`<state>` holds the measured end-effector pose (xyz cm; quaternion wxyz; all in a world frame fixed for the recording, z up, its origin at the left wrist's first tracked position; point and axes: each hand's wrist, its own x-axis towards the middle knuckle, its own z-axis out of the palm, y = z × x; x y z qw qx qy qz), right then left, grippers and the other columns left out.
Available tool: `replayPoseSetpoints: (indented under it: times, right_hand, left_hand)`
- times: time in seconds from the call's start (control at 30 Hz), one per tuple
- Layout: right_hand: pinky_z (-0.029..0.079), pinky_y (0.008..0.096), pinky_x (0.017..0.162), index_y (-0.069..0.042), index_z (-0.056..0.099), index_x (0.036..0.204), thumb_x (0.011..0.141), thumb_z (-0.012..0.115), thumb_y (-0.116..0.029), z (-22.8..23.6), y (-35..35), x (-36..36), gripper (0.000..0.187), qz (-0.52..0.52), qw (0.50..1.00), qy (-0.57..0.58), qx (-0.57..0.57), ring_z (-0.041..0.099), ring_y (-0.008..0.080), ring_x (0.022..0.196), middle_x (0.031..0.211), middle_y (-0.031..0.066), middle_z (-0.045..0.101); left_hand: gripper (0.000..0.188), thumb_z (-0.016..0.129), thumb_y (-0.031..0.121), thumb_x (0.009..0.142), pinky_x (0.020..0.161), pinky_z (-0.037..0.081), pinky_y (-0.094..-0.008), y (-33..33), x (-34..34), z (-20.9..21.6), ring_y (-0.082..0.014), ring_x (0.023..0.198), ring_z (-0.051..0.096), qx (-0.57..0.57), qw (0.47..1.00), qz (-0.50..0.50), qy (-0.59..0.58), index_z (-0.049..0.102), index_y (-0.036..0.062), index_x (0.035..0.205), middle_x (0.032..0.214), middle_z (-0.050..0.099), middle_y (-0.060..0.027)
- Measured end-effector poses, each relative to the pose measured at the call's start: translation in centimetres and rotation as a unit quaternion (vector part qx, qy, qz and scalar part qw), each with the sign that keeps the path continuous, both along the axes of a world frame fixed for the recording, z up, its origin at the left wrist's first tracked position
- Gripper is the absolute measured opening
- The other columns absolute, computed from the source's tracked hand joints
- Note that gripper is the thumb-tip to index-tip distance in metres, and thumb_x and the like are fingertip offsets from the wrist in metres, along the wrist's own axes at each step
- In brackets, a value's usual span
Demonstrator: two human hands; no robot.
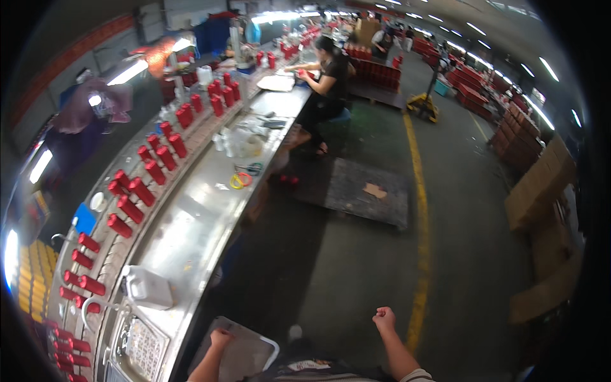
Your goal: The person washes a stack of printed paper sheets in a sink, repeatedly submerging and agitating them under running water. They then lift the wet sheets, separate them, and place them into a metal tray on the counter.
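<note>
The nearest thing to the person's hands is a pale-rimmed tray [251, 354], low beside the metal bench [181, 245], and handling it well would, in my judgement, call for a steady, level hold — both hands on opposite rims, thumbs over the edge, the corners kept clear of the bench side and of the white jug [149, 290] and the basket [167, 342] that stand on it. As things are, the left hand [221, 338] appears over the tray's upper left part; its fingers curl inward, but I cannot tell whether they pinch the rim or merely pass above it. The right hand [384, 318] is well apart from the tray, out to its right over the floor [356, 267], its fingers folded into a loose fist with nothing visible in them. So the tray lies under or just beside the left fingers — which of these, the view does not settle — and well to the left of the right ones.
</note>
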<state>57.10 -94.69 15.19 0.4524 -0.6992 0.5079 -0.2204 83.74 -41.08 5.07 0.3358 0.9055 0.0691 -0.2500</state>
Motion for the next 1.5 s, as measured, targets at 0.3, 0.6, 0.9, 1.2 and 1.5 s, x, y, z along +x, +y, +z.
replayPoseSetpoints:
  times: [0.3, 0.6, 0.9, 1.2, 1.5]
  right_hand:
    - [0.05, 0.0403, 0.065, -0.001, 0.059, 0.076, 0.072, 0.063, -0.006, 5.4, -13.3, -15.8, 0.008, -0.246, 0.925, 0.29, -0.024, 0.063, 0.0295, 0.069, 0.073, 0.0151, 0.064]
    - [0.051, 0.038, 0.074, -0.003, 0.065, 0.098, 0.07, 0.067, -0.015, 6.1, -40.0, 0.9, 0.031, -0.128, 0.934, 0.331, 0.039, 0.066, 0.0291, 0.083, 0.091, 0.0162, 0.068]
    - [0.049, 0.0384, 0.077, -0.006, 0.063, 0.095, 0.076, 0.061, -0.014, 11.0, -68.8, 28.9, 0.021, -0.046, 0.973, 0.212, -0.08, 0.063, 0.03, 0.084, 0.087, 0.0164, 0.065]
    - [0.05, 0.0397, 0.079, -0.011, 0.064, 0.095, 0.086, 0.046, -0.01, 2.0, -86.6, 27.1, 0.02, 0.18, 0.757, 0.627, -0.028, 0.063, 0.026, 0.088, 0.096, 0.0095, 0.066]
    - [0.048, 0.0352, 0.057, -0.008, 0.058, 0.088, 0.083, 0.048, -0.001, 7.4, -115.4, 50.2, 0.014, 0.05, 0.859, 0.509, -0.008, 0.059, 0.0215, 0.068, 0.08, 0.0079, 0.06]
  left_hand:
    - [0.012, 0.063, 0.007, 0.058, 0.058, 0.048, -0.0404, -35.6, 19.0, 12.9, -0.0339, 0.063, 0.06, -0.052, 0.974, -0.119, -0.184, 0.051, 0.0084, 0.062, 0.061, 0.057, -0.0133]
    - [0.06, 0.075, 0.01, 0.052, 0.091, 0.049, -0.0362, -51.3, 27.3, 8.0, -0.0274, 0.11, 0.06, -0.069, 0.985, -0.156, -0.007, 0.062, 0.0097, 0.111, 0.113, 0.064, -0.0129]
    - [0.044, 0.077, 0.026, 0.055, 0.075, 0.055, -0.0346, -61.7, 39.0, 5.8, -0.0278, 0.082, 0.068, 0.204, 0.941, -0.259, 0.081, 0.07, 0.0033, 0.092, 0.087, 0.07, -0.0143]
    - [0.029, 0.072, 0.026, 0.062, 0.077, 0.053, -0.0416, -111.7, 60.1, 19.2, -0.0301, 0.089, 0.066, 0.098, 0.973, -0.206, 0.014, 0.066, 0.0107, 0.085, 0.096, 0.067, -0.0113]
    - [0.009, 0.057, 0.005, 0.058, 0.058, 0.047, -0.0423, -147.3, 74.9, 24.5, -0.0332, 0.068, 0.06, -0.189, 0.952, -0.22, -0.101, 0.053, 0.0081, 0.065, 0.065, 0.059, -0.0126]
